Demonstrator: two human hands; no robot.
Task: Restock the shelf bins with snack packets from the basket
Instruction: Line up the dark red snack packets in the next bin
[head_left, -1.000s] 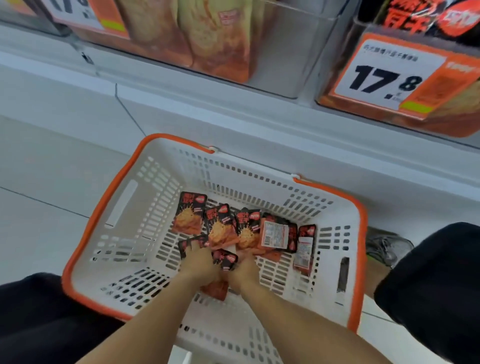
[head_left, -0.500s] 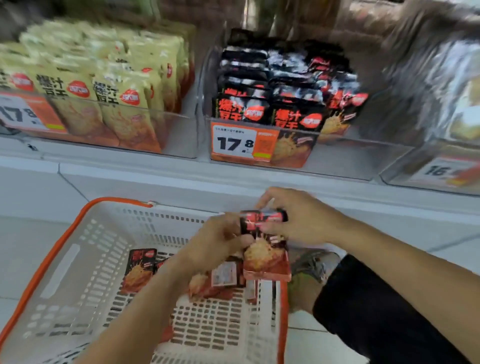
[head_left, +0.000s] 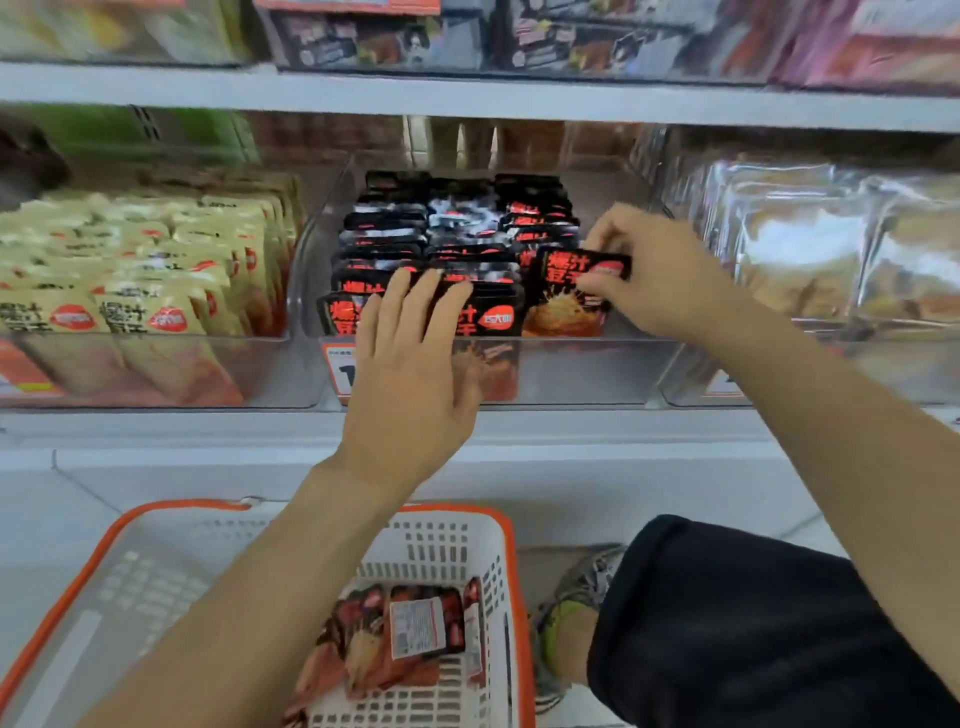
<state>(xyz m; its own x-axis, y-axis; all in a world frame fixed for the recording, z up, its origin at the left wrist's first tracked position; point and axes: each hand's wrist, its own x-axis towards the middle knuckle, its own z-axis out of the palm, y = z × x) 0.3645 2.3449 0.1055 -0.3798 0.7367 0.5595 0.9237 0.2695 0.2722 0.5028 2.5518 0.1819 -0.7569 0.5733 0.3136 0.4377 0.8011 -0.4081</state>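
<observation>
Right hand (head_left: 657, 270): grip closed in a pinch on the top edge of one black-and-red snack packet (head_left: 574, 293), held upright at the right front of the middle bin (head_left: 571, 371).
Left hand (head_left: 410, 358): grip open, fingers straight, pressing flat against the front row of packets (head_left: 491, 317) in the same bin.
Task item location: one packet at the bin, going in; more packets (head_left: 410, 636) lie in the basket (head_left: 511, 587) on the floor below.
Handling: judged light, soft and crinkly, with slippery film; likely to flop or slide. Best held by the stiffer sealed top edge, as now.
Neighbours: yellow packets (head_left: 150, 291) in the left bin, clear bags (head_left: 810, 244) in the right.
Change from half a second ago: both hands were just above the basket holding the packet between them; they have since risen to the bin, and the left has let go.
</observation>
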